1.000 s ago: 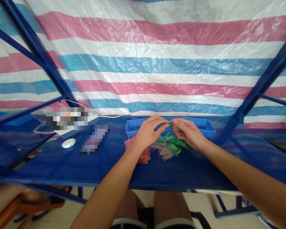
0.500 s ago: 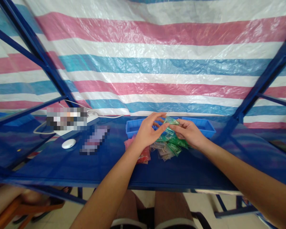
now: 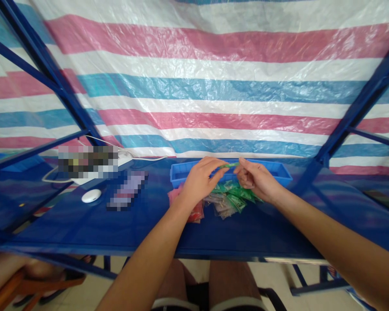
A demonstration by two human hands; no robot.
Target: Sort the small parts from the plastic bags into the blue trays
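Note:
Between my two hands, above the front wall of a long blue tray (image 3: 178,173), is a small green plastic bag (image 3: 230,165), seen nearly edge-on. My left hand (image 3: 205,176) pinches its left end between thumb and fingers. At its right end my right hand (image 3: 253,176) grips it with thumb against curled fingers. Below the hands lies a heap of small bags: green bags (image 3: 238,198) on the right, clear bags (image 3: 223,205) in the middle, and red and pink bags (image 3: 197,211) partly covered by my left wrist.
On the left of the blue table (image 3: 142,233) lie a white rounded case (image 3: 91,195), a blurred-out phone-shaped item (image 3: 127,191) and a white board-like item with cables (image 3: 125,163). Blue metal posts (image 3: 353,108) frame the table before a striped tarpaulin. Another person's legs show at lower left.
The green bag has turned from facing me to nearly edge-on. My right fingers have curled in more, and my left fingers have come closer together.

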